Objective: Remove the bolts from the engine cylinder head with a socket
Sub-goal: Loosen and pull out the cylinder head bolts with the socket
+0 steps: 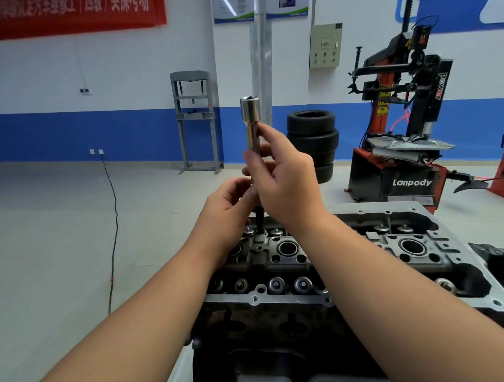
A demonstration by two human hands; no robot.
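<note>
Both hands, left (228, 204) and right (282, 183), hold the socket (250, 123) over the head (367, 260); bolts look mostly left.

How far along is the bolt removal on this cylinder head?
Underway. A socket stands upright over a dark shaft running down into the cylinder head. The right hand grips the socket; the left hand pinches just below it. How many bolts are already out or remain, I can't tell.
</note>
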